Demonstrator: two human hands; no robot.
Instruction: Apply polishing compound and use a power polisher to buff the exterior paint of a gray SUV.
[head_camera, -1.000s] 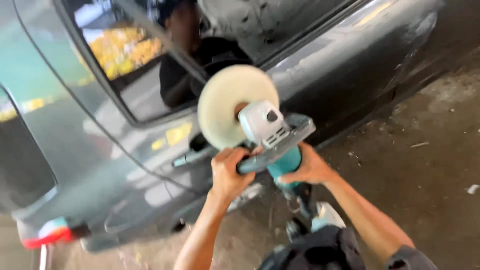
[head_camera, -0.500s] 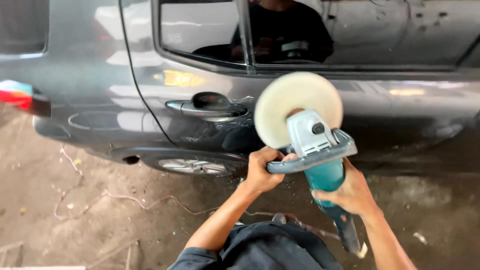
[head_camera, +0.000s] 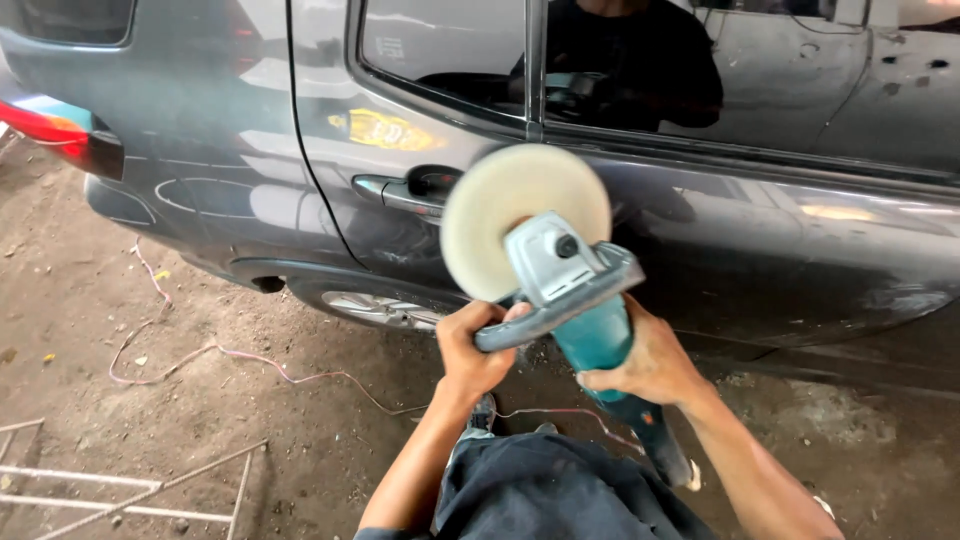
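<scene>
A handheld power polisher (head_camera: 575, 300) sits in the middle of the view, held up in front of the side of a dark grey car (head_camera: 760, 240). The tool has a teal body, a grey metal head and a round cream-coloured buffing pad (head_camera: 495, 215) whose flat face is turned toward the car door, close to the paint; whether the pad actually touches the panel cannot be told. The left hand (head_camera: 475, 350) is wrapped tight around the grey loop-shaped side handle just below the pad, fingers curled fully closed. The right hand (head_camera: 650, 365) is closed around the teal body of the polisher, just right of the left hand, with the dark rear end of the tool sticking out near the wrist. Both bare forearms reach up from the near edge, over the person's dark blue trousers (head_camera: 540, 495). Just left of the pad, on the door, is a chrome door handle (head_camera: 405, 192). Above it the side window (head_camera: 445, 50) reflects a dark-clothed figure. Farther left is a red tail light (head_camera: 55, 135), and below the door the top of a wheel with a silver rim (head_camera: 385, 308) shows. The ground is bare, dusty dirt floor (head_camera: 150, 400). A thin pinkish cord (head_camera: 250, 362) trails across it from the left toward the person's feet, and some pale thin metal rods (head_camera: 120, 480) lie at the near left corner.
</scene>
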